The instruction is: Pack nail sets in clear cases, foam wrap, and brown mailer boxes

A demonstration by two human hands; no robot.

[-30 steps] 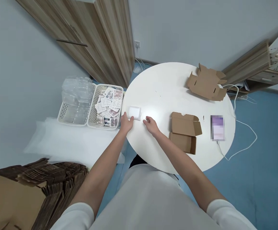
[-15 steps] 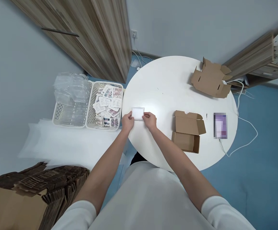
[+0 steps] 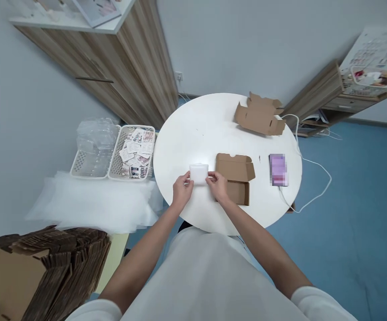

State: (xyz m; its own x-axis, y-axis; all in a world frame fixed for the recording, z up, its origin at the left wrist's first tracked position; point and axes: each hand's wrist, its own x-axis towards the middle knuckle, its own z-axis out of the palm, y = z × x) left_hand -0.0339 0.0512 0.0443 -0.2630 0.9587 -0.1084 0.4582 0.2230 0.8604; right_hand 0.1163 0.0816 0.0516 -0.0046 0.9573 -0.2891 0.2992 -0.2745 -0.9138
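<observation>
Between my two hands is a small packet wrapped in white foam sheet, held just over the table or resting on it; I cannot tell which. My left hand grips its left edge, with the thumb in front. On the right edge, the fingers and thumb of my right hand pinch it the same way. What the foam wraps is hidden. Right beside my right hand stands an open brown cardboard box with its lid folded back; my right hand and forearm cover part of it.
On the white round table lie an unfolded cardboard box and a blurred purple device with a white cable. Left of it are a basket of nail-tip cards, a basket of clear plastic cases, foam sheets and stacked flat cardboard.
The view has shifted, so the table appears further left. My hands have brought the foam packet right across the table, close to the open box, still holding both its sides.
</observation>
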